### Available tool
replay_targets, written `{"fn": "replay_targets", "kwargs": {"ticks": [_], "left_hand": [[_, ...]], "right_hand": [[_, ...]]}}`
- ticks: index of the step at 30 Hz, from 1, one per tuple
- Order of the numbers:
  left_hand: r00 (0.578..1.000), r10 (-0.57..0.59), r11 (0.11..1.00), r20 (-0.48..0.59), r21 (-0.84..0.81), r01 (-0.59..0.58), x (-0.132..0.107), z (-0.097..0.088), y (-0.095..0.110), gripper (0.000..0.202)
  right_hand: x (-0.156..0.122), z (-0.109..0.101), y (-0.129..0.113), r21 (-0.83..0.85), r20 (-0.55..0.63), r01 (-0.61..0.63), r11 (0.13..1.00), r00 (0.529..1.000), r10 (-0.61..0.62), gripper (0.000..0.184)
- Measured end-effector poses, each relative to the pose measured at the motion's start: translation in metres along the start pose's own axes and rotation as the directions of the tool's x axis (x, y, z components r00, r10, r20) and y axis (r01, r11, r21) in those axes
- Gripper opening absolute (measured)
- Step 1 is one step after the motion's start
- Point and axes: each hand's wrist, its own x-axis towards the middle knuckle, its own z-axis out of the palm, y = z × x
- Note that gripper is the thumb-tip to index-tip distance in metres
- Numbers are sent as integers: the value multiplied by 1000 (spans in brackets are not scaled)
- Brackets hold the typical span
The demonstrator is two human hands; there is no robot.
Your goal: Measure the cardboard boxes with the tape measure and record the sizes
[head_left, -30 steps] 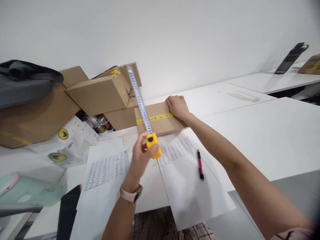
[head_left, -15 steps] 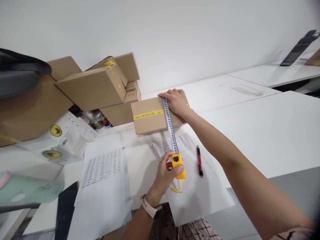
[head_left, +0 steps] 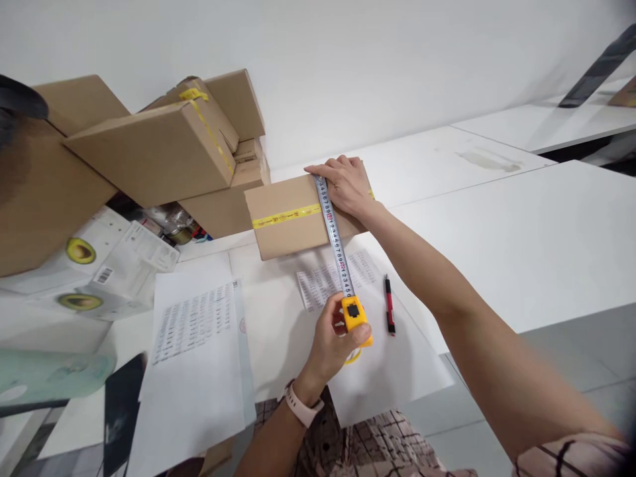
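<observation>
The left hand point(head_left: 330, 341) grips the tape measure point(head_left: 356, 318) above paper point(head_left: 397, 377). Beyond, its blade point(head_left: 334, 238) crosses the box point(head_left: 288, 237) on the surface point(head_left: 271, 298), right hand point(head_left: 348, 189) clamped at the far edge. Measuring seems underway; reading calls for a taut blade.

You're showing a boxy yellow plastic tape measure point(head_left: 356, 320), its long silver metal blade point(head_left: 334, 240) flashing black digits and red ones! The rectangular brown cardboard box point(head_left: 293, 240) is wearing a shiny yellow strip point(head_left: 285, 217) with red print, the slim pen point(head_left: 389, 305) is mixing red and black, your pinkish fabric garment point(head_left: 392, 437) is displaying dark checks.
</observation>
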Motion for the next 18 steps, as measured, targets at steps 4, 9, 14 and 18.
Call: {"fn": "replay_targets", "kwargs": {"ticks": [4,9,14,18], "left_hand": [[997,56,998,-62,20,-55,-34,-13,2,71],[976,54,989,-210,143,-24,-82,-38,1,73],[977,-15,969,-210,239,67,-112,-56,-7,74],[998,-55,900,-38,430,66,-120,-61,-8,75]], "right_hand": [[-5,0,-8,-10,-53,-65,998,997,64,52],[-41,-11,-26,31,-43,-127,991,991,128,59],[-120,-6,-43,89,32,-167,982,986,164,55],[-159,-22,-53,209,72,-283,936,959,274,63]]}}
